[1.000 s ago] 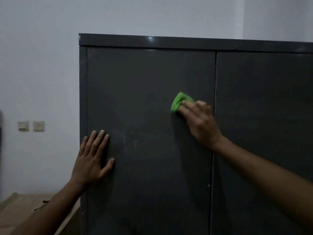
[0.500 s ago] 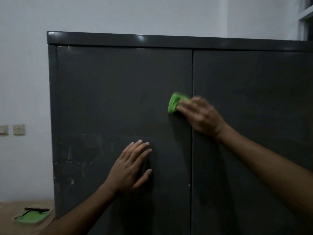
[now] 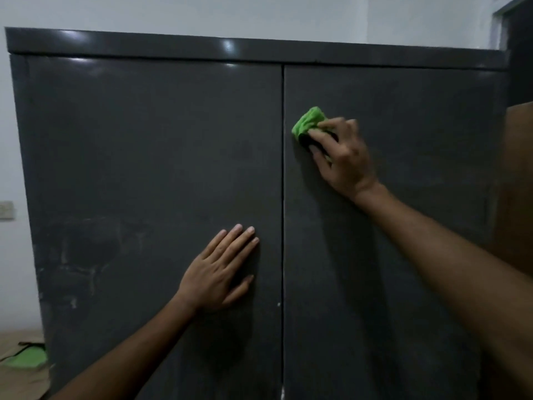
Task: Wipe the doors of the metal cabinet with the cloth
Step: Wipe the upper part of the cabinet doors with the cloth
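Note:
A dark grey metal cabinet (image 3: pixel 144 140) with two closed doors fills the view; the seam between them runs down the middle. My right hand (image 3: pixel 343 157) presses a bunched green cloth (image 3: pixel 308 121) against the right door, just right of the seam and in its upper part. My left hand (image 3: pixel 219 272) lies flat with fingers spread on the left door, lower down and close to the seam. Pale smudges mark the lower left of the left door.
A white wall stands behind and to the left, with a switch plate (image 3: pixel 5 210) at the left edge. A green flat object (image 3: pixel 27 357) lies on brown cardboard at bottom left. A brown panel (image 3: pixel 519 183) rises at the right edge.
My right hand slid the cloth rightward across the seam from the left door onto the right door. My left hand shifted right along the left door toward the seam. The view panned right.

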Demonstrator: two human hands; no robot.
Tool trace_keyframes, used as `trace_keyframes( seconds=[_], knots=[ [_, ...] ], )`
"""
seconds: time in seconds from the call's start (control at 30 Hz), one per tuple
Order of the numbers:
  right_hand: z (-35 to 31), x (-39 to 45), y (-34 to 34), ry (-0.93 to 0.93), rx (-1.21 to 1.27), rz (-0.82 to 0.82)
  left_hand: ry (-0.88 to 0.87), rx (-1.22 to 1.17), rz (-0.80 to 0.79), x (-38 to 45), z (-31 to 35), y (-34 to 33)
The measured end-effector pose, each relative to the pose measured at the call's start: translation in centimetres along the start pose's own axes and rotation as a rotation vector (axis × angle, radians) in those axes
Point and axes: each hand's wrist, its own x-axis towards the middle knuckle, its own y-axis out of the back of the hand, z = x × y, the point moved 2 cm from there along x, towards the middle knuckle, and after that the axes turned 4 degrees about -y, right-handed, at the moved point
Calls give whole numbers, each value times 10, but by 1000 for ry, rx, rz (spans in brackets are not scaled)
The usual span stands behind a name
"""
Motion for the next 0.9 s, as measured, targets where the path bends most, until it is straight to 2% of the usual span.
trace_keyframes(
  seconds=[0.03, 0.07, 0.1, 0.2, 0.23, 0.27, 0.3, 0.4, 0.43, 0.47, 0.5, 0.57, 0.6, 0.63, 0.67, 0.7, 0.77, 0.8, 0.83, 0.87, 0.9],
  knots=[
    [-7, -6, -4, -121, 23, 30, 5, 3, -3, 0, 0, 0],
    [-18, -17, -9, -161, 42, 27, 8, 2, -3, 0, 1, 1],
    [-31, -31, -12, -73, 64, -9, 12, 2, 3, 1, 1, 1],
    [-36, -65, -7, 539, 78, -242, 12, 9, 18, 1, 2, 1],
    [-21, -58, -3, 616, 62, -246, 14, 19, 17, 2, 2, 0],
    [-4, -48, 0, 580, 54, -198, 17, 32, 15, 2, 2, -1],
    [14, -34, 2, 439, 46, -111, 20, 44, 10, 2, 3, -1],
    [45, -15, 9, -167, 60, 92, 34, 61, 4, 3, 6, 1],
    [40, -23, 5, -236, 63, 103, 37, 63, 3, 4, 7, 2],
    [29, -34, 2, -196, 59, 76, 38, 67, 6, 5, 7, 3],
    [17, -47, -1, -21, 64, 26, 39, 74, 9, 6, 7, 4],
    [10, -70, 2, 455, 90, -150, 42, 81, 4, 7, 9, 5],
    [19, -67, 6, 603, 77, -211, 45, 80, 4, 7, 9, 5],
    [31, -58, 9, 649, 61, -200, 50, 76, 8, 7, 9, 5],
    [45, -47, 11, 586, 52, -147, 52, 74, 13, 7, 10, 4],
    [59, -35, 14, 423, 46, -76, 54, 74, 16, 7, 10, 4],
    [74, -24, 21, -22, 47, 65, 60, 80, 21, 8, 11, 4],
    [70, -29, 19, -161, 56, 98, 61, 85, 23, 7, 11, 4],
    [61, -39, 16, -198, 59, 95, 58, 91, 27, 8, 11, 5],
    [50, -52, 13, -97, 63, 54, 54, 97, 29, 8, 11, 5],
    [41, -67, 12, 116, 76, -12, 51, 104, 25, 8, 11, 5]
  ],
)
